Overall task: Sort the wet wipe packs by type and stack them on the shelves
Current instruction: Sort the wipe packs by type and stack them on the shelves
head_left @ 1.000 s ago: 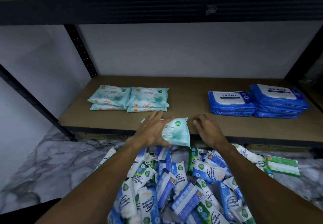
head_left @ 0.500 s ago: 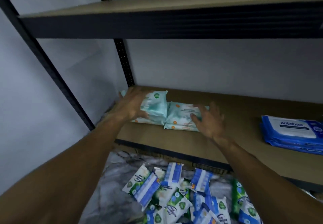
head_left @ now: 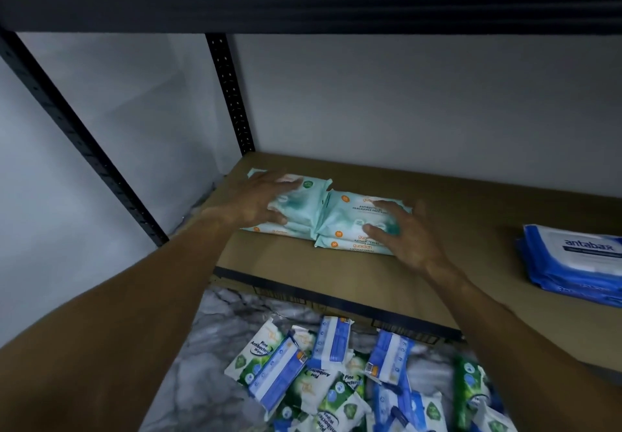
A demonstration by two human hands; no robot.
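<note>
The left hand (head_left: 266,203) grips a teal pack (head_left: 304,196), fingers over its top and thumb at the front edge, on the pile at ten o'clock on the shelf (head_left: 447,216). The right hand (head_left: 409,238) rests spread, straight fingers on the neighbouring teal stack (head_left: 350,221). Blue packs (head_left: 572,263) sit at three o'clock, and loose packs (head_left: 336,381) lie at six.

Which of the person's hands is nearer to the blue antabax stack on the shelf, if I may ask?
Right. The right hand rests on the right teal stack, left of the blue antabax stack; the left hand holds the teal pack farther left.
</note>
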